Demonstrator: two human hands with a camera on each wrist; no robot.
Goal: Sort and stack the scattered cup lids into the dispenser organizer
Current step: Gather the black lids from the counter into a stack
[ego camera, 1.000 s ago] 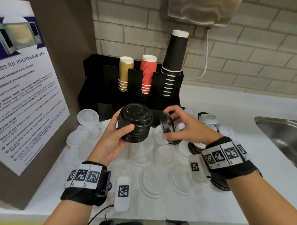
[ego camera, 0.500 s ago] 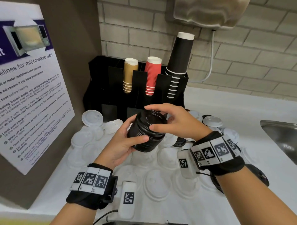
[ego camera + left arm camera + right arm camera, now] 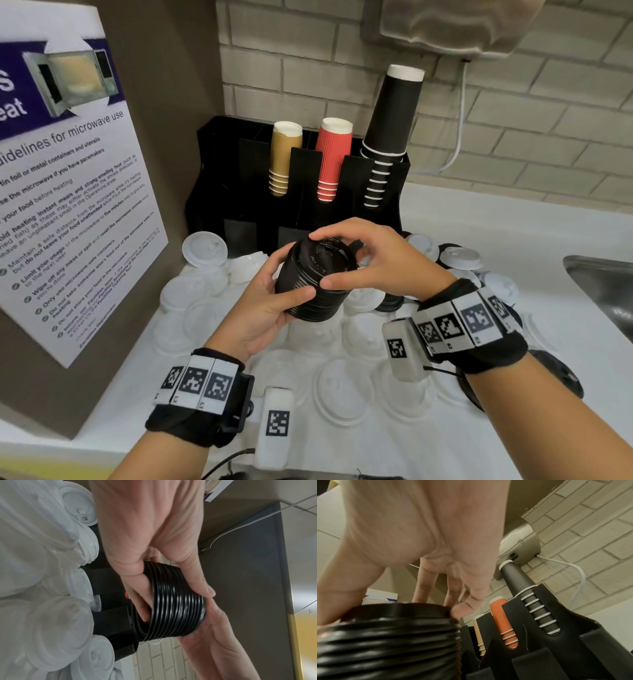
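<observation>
A stack of black cup lids (image 3: 317, 279) is held tilted above the counter, in front of the black dispenser organizer (image 3: 239, 192). My left hand (image 3: 274, 298) grips the stack's lower side, thumb across the ribbed rims (image 3: 178, 601). My right hand (image 3: 363, 260) curls over the top lid, thumb on the near rim and fingers on the far edge (image 3: 450, 608). Several white and clear lids (image 3: 342, 387) lie scattered on the white counter below. The organizer holds tan cups (image 3: 284, 157), red cups (image 3: 332, 157) and black cups (image 3: 390, 130).
A microwave guideline poster (image 3: 61, 192) stands on the panel at left. A steel sink (image 3: 603, 287) lies at the right edge. More black lids (image 3: 561, 377) sit under my right wrist. A wall unit (image 3: 455, 24) with a white cable hangs above the organizer.
My right hand brought a few black lids from the right and set them on top of the stack held by my left hand; it now clasps the stack's top.
</observation>
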